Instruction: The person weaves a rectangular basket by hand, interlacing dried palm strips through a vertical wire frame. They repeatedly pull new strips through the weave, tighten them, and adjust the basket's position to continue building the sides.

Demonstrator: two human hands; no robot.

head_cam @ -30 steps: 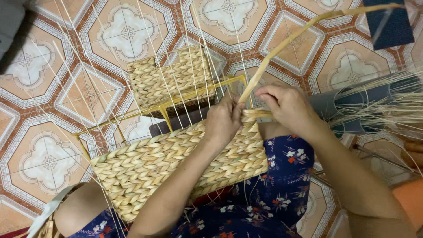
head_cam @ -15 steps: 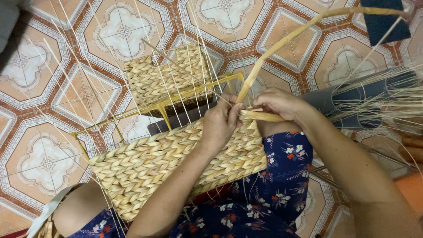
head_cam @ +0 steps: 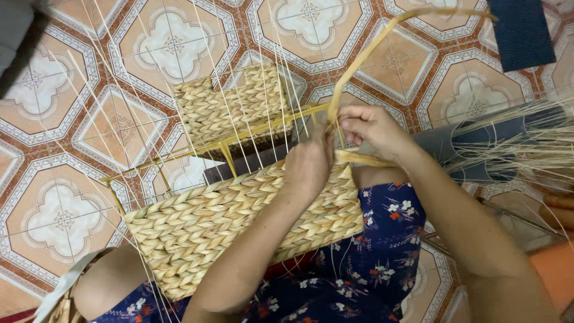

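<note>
A: Right hand (head_cam: 372, 128) pinched on reed strip (head_cam: 359, 66), at basket (head_cam: 239, 221) rim.

B: Left hand (head_cam: 308, 164)?

A: Pressed flat on weave just beside, nothing gripped. Strip arcing up and right from pinch; right nearer.

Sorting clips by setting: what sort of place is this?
Likely a home floor used for basket weaving: patterned floor tiles, a half-woven basket on the lap, and a bundle of loose straw.

The right hand (head_cam: 373, 128) has lifted the flat strand (head_cam: 359, 66) higher.
</note>
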